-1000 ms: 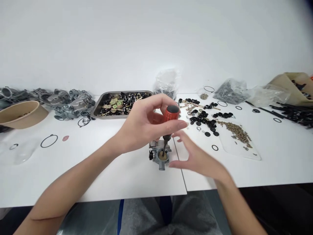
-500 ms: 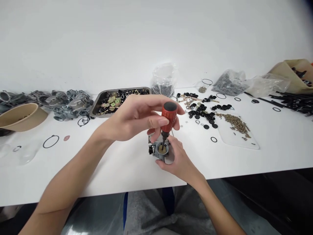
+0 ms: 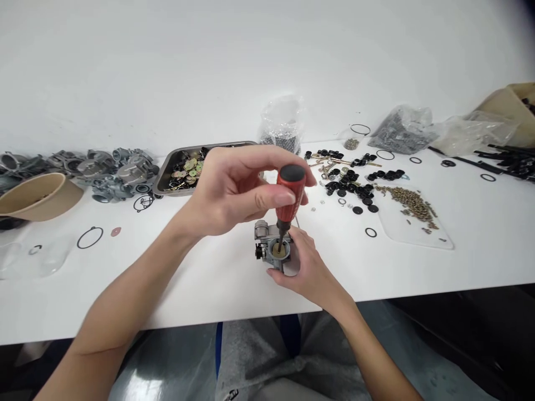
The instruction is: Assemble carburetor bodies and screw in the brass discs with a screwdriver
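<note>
Thumb and fingers of my left hand (image 3: pixel 238 192) are closed round the red handle of a screwdriver (image 3: pixel 288 195) with a black end cap. The screwdriver stands nearly upright, its shaft reaching into the round bore of a grey metal carburetor (image 3: pixel 264 229). A brass-coloured disc lies inside that bore, and the tip meets it. My right hand (image 3: pixel 311 273) grips the carburetor from its right side, thumb at the near edge. The carburetor rests on the white table (image 3: pixel 209 289); my right fingers hide its right part.
Behind my left hand stands a metal tray (image 3: pixel 161 181) of small parts. Several carburetors (image 3: pixel 134 167) and a tan bowl (image 3: pixel 45 203) are at left. Black caps (image 3: pixel 349 184), a transparent tray (image 3: pixel 401 236) with brass screws (image 3: pixel 412 203), and plastic bags (image 3: pixel 403 131) lie right.
The fingers of my left hand have shifted on the screwdriver handle, the lower ones lifting away from the carburetor, so more of it shows. The view has moved slightly.
</note>
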`<state>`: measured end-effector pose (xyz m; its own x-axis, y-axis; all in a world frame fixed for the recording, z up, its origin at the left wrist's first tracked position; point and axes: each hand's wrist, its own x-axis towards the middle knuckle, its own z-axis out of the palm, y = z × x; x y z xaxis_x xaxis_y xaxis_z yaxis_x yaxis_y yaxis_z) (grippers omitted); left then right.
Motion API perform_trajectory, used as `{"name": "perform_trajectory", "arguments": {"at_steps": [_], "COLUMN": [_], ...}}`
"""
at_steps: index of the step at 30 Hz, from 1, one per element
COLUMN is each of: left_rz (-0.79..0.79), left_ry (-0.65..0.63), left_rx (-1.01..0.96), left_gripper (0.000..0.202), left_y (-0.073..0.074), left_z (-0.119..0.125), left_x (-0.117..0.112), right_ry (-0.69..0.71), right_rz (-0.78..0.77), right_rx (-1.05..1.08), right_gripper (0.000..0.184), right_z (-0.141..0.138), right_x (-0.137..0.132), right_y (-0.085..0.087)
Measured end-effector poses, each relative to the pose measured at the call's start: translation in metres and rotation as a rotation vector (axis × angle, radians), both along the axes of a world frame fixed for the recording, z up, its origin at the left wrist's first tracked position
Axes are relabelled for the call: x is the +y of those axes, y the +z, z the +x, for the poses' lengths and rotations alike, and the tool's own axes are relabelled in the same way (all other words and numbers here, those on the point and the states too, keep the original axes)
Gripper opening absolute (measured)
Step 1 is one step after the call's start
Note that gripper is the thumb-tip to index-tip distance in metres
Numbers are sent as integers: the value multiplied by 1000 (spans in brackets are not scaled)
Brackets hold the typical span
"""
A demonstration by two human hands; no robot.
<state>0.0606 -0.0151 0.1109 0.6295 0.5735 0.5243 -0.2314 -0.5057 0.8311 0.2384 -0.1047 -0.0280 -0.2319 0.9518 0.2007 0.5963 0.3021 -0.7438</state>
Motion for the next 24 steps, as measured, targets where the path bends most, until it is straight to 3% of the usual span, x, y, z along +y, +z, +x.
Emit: {"name": "perform_trajectory", "arguments": {"at_steps": [4, 8, 16, 24], "left_rz": [-65, -143, 71, 116], "left_ry": [-134, -140, 137, -83], "left_rx": [80, 67, -107, 54], "left_gripper": [23, 21, 23, 21], "left_y": [7, 10, -4, 7], "left_z": [-7, 0, 15, -3], "left_x": [2, -7, -9, -4], "right_ry": [-3, -6, -5, -17], "right_rz": [6, 0, -26, -24], "right_rx": [4, 4, 6, 20], "right_gripper": [81, 81, 82, 80], "right_z": [0, 0, 0, 0], "right_x": [0, 0, 0, -1], "right_y": [-3, 0, 2, -2]}}
